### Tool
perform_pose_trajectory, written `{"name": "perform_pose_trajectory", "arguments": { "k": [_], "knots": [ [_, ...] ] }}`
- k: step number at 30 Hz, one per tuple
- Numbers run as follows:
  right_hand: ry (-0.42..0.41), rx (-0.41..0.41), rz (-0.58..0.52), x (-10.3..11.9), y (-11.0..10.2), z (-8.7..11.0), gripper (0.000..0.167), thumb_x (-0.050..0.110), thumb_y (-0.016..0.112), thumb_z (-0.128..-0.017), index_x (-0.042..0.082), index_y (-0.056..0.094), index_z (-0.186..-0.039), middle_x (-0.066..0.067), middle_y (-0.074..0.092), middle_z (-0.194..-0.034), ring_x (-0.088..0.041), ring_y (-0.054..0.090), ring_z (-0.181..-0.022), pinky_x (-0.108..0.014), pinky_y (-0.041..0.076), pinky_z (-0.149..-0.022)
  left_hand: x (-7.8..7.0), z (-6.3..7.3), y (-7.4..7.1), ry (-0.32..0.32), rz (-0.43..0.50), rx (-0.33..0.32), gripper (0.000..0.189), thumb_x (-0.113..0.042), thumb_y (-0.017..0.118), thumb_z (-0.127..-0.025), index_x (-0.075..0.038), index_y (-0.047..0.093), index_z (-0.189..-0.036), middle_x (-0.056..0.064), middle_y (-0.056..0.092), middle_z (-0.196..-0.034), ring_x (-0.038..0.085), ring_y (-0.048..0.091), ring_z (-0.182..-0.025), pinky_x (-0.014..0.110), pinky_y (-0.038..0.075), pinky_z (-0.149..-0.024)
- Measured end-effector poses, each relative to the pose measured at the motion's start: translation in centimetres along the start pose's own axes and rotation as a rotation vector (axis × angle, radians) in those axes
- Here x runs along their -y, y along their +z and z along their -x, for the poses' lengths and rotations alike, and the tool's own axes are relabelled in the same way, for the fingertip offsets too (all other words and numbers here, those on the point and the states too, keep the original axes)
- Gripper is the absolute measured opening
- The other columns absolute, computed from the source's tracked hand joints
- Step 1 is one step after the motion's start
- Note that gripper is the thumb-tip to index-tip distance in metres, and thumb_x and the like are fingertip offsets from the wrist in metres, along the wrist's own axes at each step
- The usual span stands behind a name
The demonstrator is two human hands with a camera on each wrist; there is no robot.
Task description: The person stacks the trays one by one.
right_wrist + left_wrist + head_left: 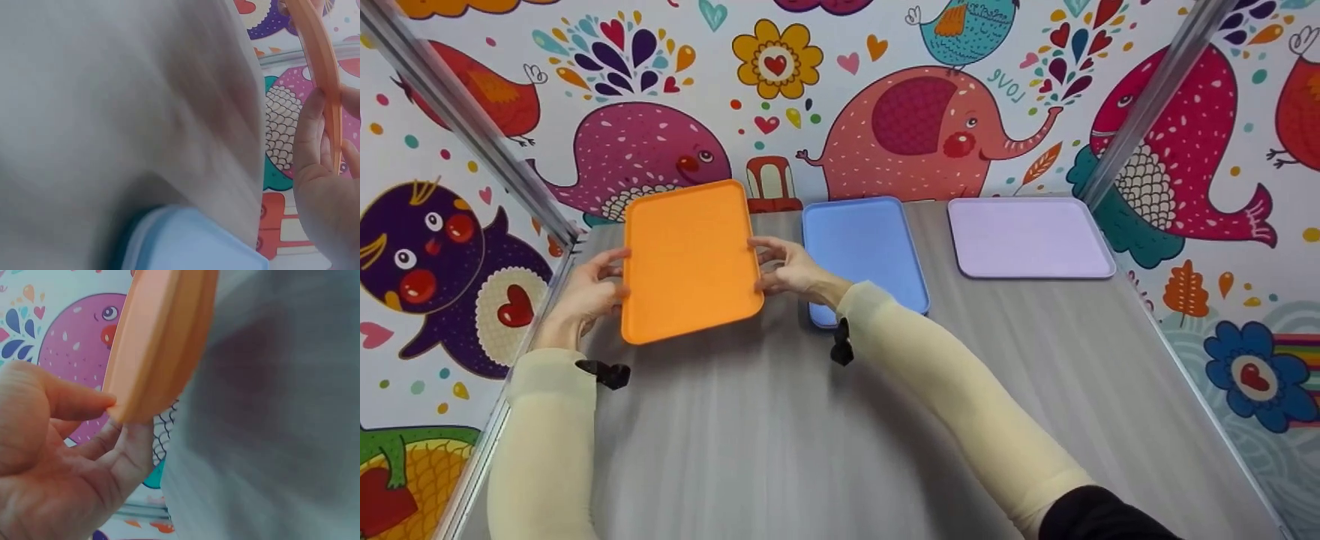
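An orange tray is held up off the table at the left, tilted, with its shadow on the tabletop below. My left hand pinches its left edge between thumb and fingers, as the left wrist view shows. On the opposite edge my right hand grips the rim, thumb on one side and fingers on the other. Just right of that hand lies a blue tray, partly covered by my right wrist. Its edge looks layered in the right wrist view, but I cannot tell how many trays are there.
A lilac tray lies at the back right of the grey wood-grain table. Behind stands a wall panel with cartoon animals. Metal posts rise at the back corners.
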State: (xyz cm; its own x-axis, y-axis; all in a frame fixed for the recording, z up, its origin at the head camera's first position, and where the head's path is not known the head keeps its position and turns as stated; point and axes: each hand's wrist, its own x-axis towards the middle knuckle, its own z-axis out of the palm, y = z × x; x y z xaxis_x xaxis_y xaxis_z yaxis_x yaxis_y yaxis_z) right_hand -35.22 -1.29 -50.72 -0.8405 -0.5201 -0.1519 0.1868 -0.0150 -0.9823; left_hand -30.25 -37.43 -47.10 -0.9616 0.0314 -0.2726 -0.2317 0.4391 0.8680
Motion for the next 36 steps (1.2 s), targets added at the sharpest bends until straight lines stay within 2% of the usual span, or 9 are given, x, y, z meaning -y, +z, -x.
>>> {"name": "perform_pose_trajectory", "arguments": {
  "k": [6,12,19,25,31,36],
  "knots": [
    [-0.014,-0.003,0.018,0.9,-2.3,0.8,0.088,-0.016,0.078,-0.088,0.015,0.054,-0.167,-0.008,0.061,-0.126,-0.02,0.073,-0.102,-0.037,0.072,-0.084,-1.4,-0.6,1.3,0.027,0.046,0.008,0.087,0.007,0.056,-0.105,-0.012,0.018,-0.181,0.018,0.048,-0.157,0.003,0.067,-0.103,0.026,0.067,-0.083],
    [-0.03,-0.009,0.065,1.7,-4.9,1.9,0.087,-0.014,0.079,-0.087,0.017,0.056,-0.165,-0.01,0.06,-0.127,-0.022,0.072,-0.101,-0.032,0.07,-0.079,-2.2,-1.7,3.4,0.037,0.076,0.004,0.086,0.003,0.059,-0.106,-0.018,0.023,-0.181,0.015,0.048,-0.158,0.008,0.067,-0.11,0.026,0.068,-0.089],
    [-0.019,-0.019,0.102,2.3,-7.5,3.3,0.089,-0.015,0.08,-0.088,0.016,0.054,-0.167,-0.01,0.061,-0.126,-0.021,0.075,-0.099,-0.031,0.07,-0.077,-3.2,-2.5,5.8,0.069,0.107,0.037,0.086,0.004,0.061,-0.104,-0.016,0.025,-0.18,0.018,0.051,-0.156,0.009,0.071,-0.105,0.03,0.069,-0.084],
    [-0.028,-0.048,0.099,2.5,-9.5,4.6,0.09,-0.018,0.079,-0.087,0.014,0.054,-0.167,-0.011,0.06,-0.126,-0.02,0.075,-0.096,-0.03,0.07,-0.073,-4.4,-3.1,7.8,0.105,0.136,0.062,0.085,0.007,0.059,-0.103,-0.014,0.027,-0.179,0.012,0.051,-0.145,0.013,0.067,-0.107,0.031,0.069,-0.078],
    [-0.021,-0.064,0.14,2.7,-11.4,6.0,0.088,-0.014,0.081,-0.088,0.016,0.055,-0.166,-0.011,0.061,-0.126,-0.021,0.075,-0.097,-0.031,0.071,-0.076,-5.2,-3.8,9.6,0.116,0.113,0.081,0.084,0.007,0.06,-0.103,-0.014,0.03,-0.178,0.018,0.05,-0.152,0.018,0.063,-0.114,0.033,0.069,-0.08],
    [-0.024,-0.066,0.166,2.6,-13.1,7.0,0.086,-0.013,0.081,-0.089,0.015,0.055,-0.166,-0.01,0.061,-0.127,-0.021,0.074,-0.098,-0.029,0.07,-0.078,-5.9,-4.4,11.2,0.122,0.13,0.094,0.086,0.007,0.062,-0.1,-0.013,0.032,-0.178,0.02,0.051,-0.149,0.018,0.067,-0.108,0.033,0.068,-0.076]
  ]
}}
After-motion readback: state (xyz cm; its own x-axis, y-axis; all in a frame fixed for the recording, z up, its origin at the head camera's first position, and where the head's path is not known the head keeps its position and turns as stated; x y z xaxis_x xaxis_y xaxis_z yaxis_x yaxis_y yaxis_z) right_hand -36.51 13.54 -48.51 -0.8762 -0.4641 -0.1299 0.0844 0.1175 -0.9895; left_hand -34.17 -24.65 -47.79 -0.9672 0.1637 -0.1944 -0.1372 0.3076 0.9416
